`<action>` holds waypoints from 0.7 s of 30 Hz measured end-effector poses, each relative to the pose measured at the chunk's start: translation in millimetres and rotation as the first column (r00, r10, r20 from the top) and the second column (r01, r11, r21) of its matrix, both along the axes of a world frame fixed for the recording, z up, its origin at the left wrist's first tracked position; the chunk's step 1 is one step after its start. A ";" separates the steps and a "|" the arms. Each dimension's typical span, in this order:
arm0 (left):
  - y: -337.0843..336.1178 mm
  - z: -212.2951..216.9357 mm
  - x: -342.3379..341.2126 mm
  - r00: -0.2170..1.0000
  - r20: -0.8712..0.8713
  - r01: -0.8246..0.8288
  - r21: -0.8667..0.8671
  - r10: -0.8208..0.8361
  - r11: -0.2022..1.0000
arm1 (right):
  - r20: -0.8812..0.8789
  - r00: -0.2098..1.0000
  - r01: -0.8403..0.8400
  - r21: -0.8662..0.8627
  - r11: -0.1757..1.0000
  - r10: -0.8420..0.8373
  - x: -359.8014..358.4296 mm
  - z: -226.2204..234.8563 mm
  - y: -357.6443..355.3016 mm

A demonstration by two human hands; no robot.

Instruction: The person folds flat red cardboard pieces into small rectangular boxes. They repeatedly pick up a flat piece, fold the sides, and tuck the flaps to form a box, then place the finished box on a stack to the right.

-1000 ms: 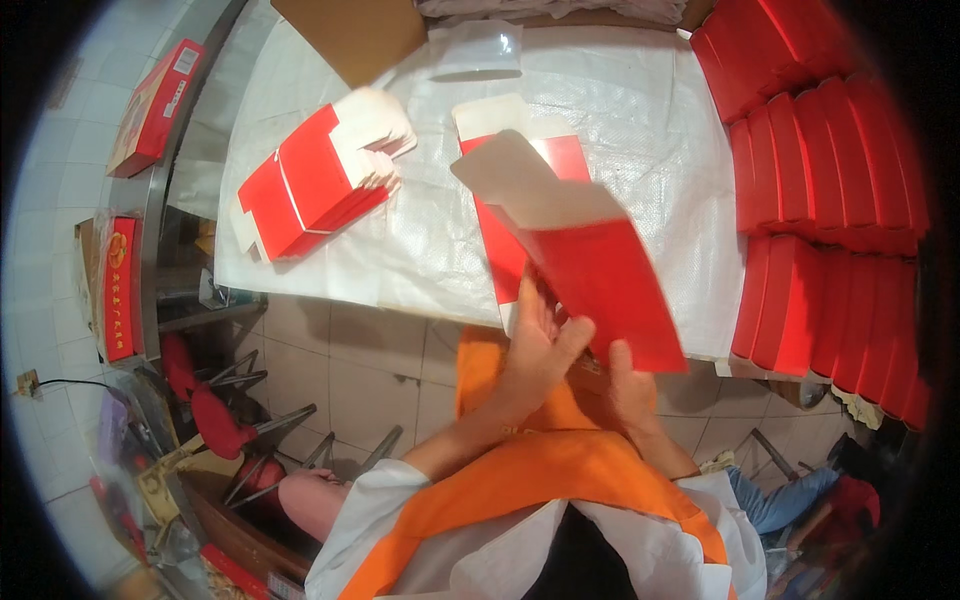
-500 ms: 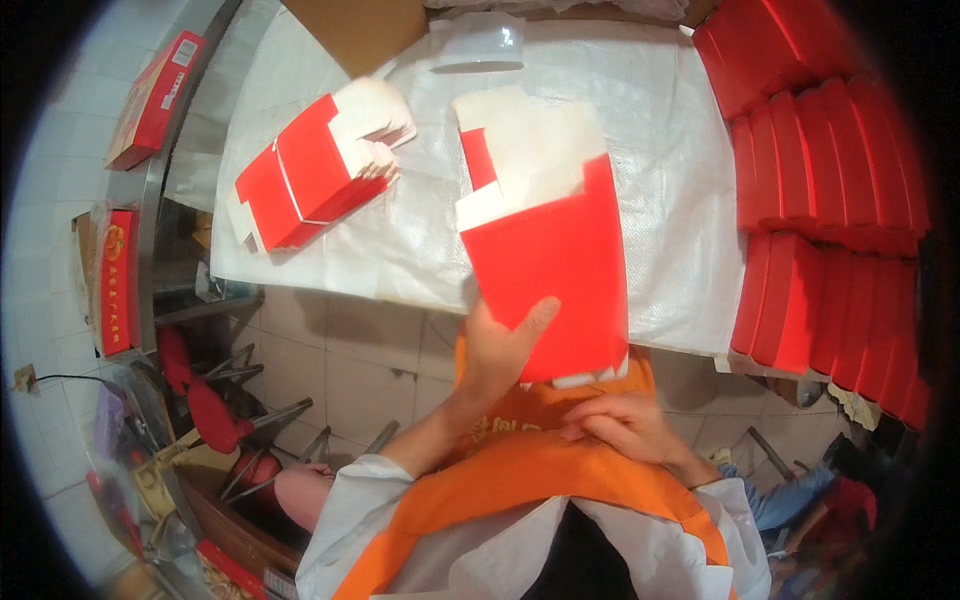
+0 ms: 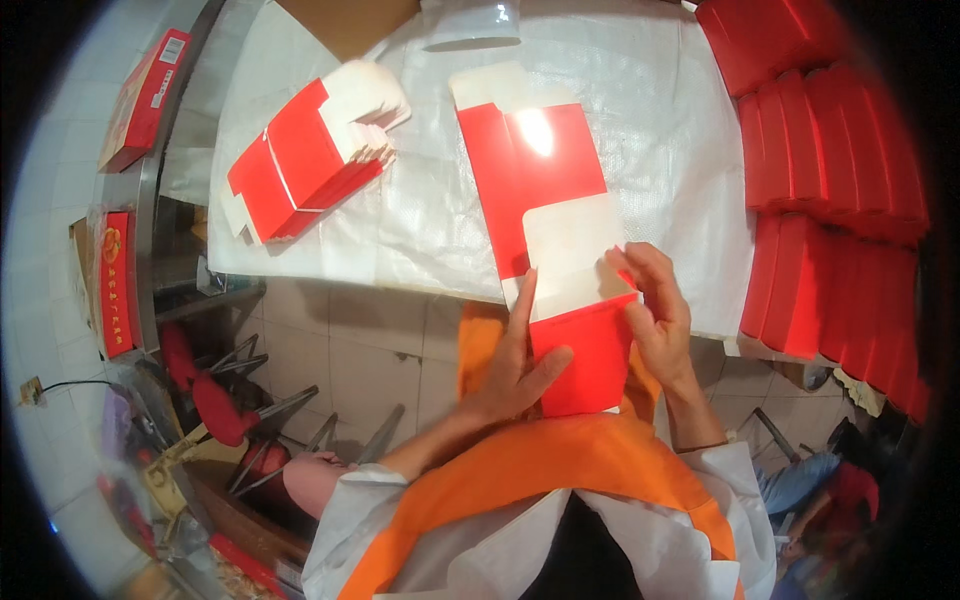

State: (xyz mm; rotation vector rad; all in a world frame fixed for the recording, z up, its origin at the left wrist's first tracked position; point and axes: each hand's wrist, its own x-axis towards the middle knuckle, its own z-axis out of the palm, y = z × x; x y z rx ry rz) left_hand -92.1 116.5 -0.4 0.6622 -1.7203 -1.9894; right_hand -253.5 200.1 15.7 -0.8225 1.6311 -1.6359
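I hold a red cardboard box [image 3: 540, 190] with white flaps, long and open at the far end, its near end over my lap. My left hand [image 3: 515, 360] presses flat along its left side and under the near red flap. My right hand [image 3: 655, 310] grips the right edge, fingers on the white folded flap. The far half of the box lies over the white woven sheet [image 3: 640, 120] covering the table.
A stack of flat red box blanks [image 3: 310, 160] lies at the table's left. Rows of finished red boxes [image 3: 830, 190] fill the right side. A brown carton [image 3: 345, 20] sits at the back. Red-seated stools [image 3: 215, 400] and red packages on a shelf [image 3: 120, 280] stand left.
The box has swung from tilted in the air to lying lengthwise away from me, lower over the table. My right hand has moved up from my lap onto its right edge.
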 end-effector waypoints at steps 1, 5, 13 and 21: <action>-2.2 2.5 -3.3 1.000 -0.011 -0.015 -0.027 0.015 1.000 | 0.076 0.995 0.071 -0.029 0.997 -0.069 3.3 -0.7 -2.6; -21.2 -14.7 1.3 0.993 0.037 0.112 -0.090 -0.109 0.990 | -0.231 0.971 -0.062 0.024 0.998 0.066 1.4 -18.7 13.6; -4.2 0.0 -26.8 0.927 -0.287 -0.270 -0.069 0.240 0.960 | 0.070 0.995 -0.057 -0.259 0.964 0.077 5.3 -39.9 21.4; -13.8 2.0 -20.3 0.976 -0.161 -0.194 -0.323 0.148 0.926 | 0.061 0.998 0.049 -0.265 0.963 -0.034 15.9 -26.2 1.8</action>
